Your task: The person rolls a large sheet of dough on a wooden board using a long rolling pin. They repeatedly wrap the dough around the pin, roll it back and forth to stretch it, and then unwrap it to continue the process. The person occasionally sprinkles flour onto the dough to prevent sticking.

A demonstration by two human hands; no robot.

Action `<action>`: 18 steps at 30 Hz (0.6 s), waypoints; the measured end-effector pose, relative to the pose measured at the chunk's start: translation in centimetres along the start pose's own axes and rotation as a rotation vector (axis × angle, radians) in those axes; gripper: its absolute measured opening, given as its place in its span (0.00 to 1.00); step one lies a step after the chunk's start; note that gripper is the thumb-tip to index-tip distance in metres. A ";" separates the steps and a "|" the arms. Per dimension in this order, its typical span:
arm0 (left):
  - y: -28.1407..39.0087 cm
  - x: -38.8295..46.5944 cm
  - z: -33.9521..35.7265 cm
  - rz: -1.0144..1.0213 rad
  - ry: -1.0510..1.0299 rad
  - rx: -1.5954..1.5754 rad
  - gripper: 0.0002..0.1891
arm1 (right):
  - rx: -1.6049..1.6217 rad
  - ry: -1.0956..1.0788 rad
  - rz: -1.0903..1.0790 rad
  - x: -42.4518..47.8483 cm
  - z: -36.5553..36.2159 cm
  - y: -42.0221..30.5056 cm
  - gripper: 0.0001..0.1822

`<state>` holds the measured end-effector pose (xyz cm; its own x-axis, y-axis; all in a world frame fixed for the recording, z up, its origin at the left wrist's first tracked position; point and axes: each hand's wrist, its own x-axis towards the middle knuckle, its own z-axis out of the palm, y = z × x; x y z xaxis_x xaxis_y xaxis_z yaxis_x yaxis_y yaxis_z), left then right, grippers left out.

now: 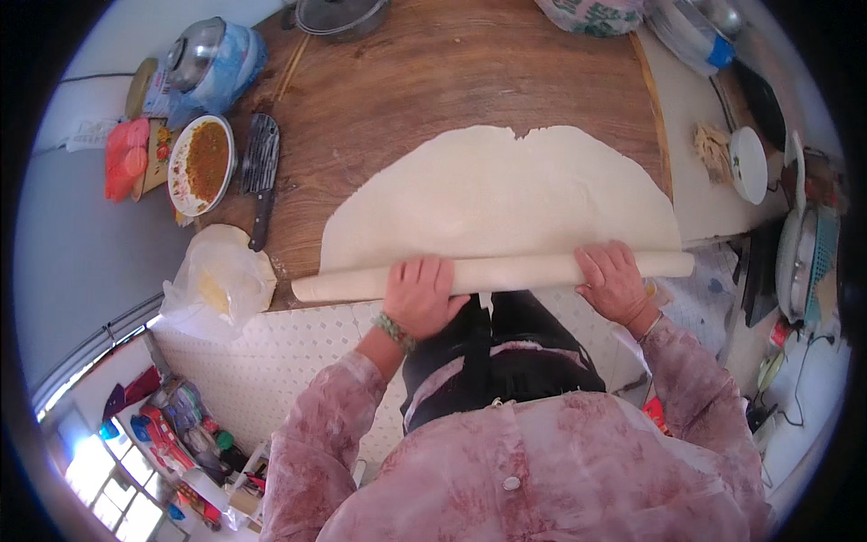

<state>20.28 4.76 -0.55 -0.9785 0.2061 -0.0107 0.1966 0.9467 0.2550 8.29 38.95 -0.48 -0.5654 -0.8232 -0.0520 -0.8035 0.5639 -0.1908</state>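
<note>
A broad, thin sheet of dough [501,196] lies on the brown wooden board, with a ragged notch in its far edge. Along its near side runs a long roll of dough [515,272], close to the board's front edge. Whether a rolling pin is inside the roll cannot be seen. My left hand [420,295], with a beaded bracelet at the wrist, grips the roll left of its middle, fingers over the top. Towards the right end, my right hand [613,281] holds the same roll in a similar way.
Left on the board are a cleaver [259,179] with a streaked blade, a white bowl of brown seasoning paste [206,161] and a plastic bag [217,284] over something pale. A dark lidded pan [339,15] stands at the back. A white bowl [748,166] sits beyond the board's right edge.
</note>
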 end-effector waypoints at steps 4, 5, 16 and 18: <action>-4.1 8.2 -1.4 -0.026 0.168 0.235 0.31 | -0.299 0.110 0.089 6.9 -2.4 2.7 0.34; -4.2 10.0 -2.1 -0.085 0.203 0.211 0.32 | -0.186 0.123 0.158 8.2 -2.9 2.7 0.34; -5.2 19.4 -2.0 -0.119 0.186 0.172 0.20 | 0.088 0.256 0.306 20.8 -2.4 3.2 0.26; -5.2 19.7 -2.1 -0.149 0.230 0.212 0.22 | 0.120 0.178 0.320 19.9 -2.3 2.5 0.24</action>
<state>-0.19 3.38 -0.03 -0.9812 0.0236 0.1913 0.0357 0.9976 0.0598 -5.39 24.11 0.24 -0.8162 -0.5763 0.0416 -0.5594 0.7702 -0.3064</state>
